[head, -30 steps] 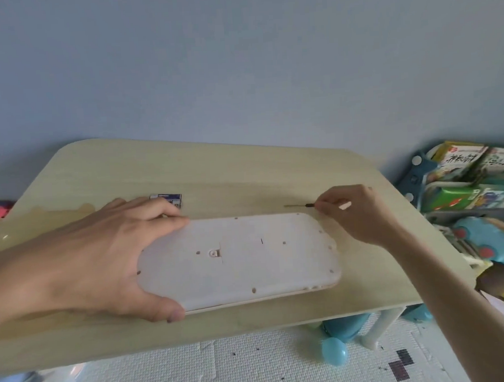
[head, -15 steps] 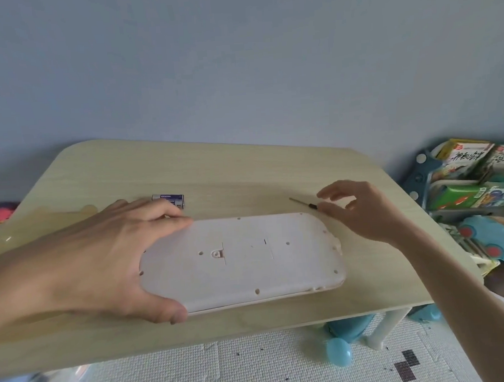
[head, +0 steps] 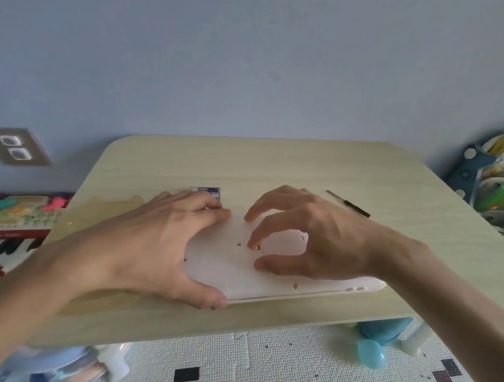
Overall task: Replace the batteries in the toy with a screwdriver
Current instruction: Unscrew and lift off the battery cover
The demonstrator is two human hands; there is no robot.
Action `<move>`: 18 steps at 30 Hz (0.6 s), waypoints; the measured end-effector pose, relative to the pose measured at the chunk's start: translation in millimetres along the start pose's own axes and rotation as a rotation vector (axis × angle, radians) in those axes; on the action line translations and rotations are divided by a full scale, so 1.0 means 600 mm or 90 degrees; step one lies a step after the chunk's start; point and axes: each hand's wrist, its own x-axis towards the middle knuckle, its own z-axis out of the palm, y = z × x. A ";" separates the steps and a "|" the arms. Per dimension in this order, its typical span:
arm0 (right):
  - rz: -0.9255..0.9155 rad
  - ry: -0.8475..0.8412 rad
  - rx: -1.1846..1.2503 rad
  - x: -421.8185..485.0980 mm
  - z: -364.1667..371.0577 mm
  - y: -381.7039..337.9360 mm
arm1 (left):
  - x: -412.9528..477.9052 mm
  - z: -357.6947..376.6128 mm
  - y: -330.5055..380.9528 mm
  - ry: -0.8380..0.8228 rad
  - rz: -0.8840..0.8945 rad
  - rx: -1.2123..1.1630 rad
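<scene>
The toy (head: 235, 268) is a flat white plastic slab lying back side up on the pale wooden table (head: 273, 166). My left hand (head: 159, 243) grips the toy's left end, thumb at the near edge and fingers over the far edge. Over the middle of the toy's back hovers my right hand (head: 313, 240), fingers curled and apart, fingertips touching the plastic near a small slot. A thin dark screwdriver (head: 349, 204) lies loose on the table behind my right hand. Just beyond my left fingers sits a small blue-and-white battery pack (head: 208, 192).
A toy piano (head: 14, 229) and colourful toys stand on the floor to the left. A rack with books (head: 498, 184) stands at the right. A white foam mat (head: 255, 367) covers the floor below the table's near edge. A wall socket (head: 15, 146) is at left.
My right hand has let go of the screwdriver, which now lies on the table, and has moved left onto the toy's back. My view has shifted left.
</scene>
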 end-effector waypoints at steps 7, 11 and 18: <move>0.024 -0.023 -0.005 0.006 0.012 -0.004 | -0.001 0.002 0.000 -0.006 -0.003 -0.013; 0.015 -0.031 -0.011 0.012 0.017 -0.015 | 0.001 -0.001 0.002 -0.018 0.002 -0.013; 0.009 0.002 0.015 0.010 0.021 -0.014 | 0.005 0.000 0.000 0.005 0.019 0.003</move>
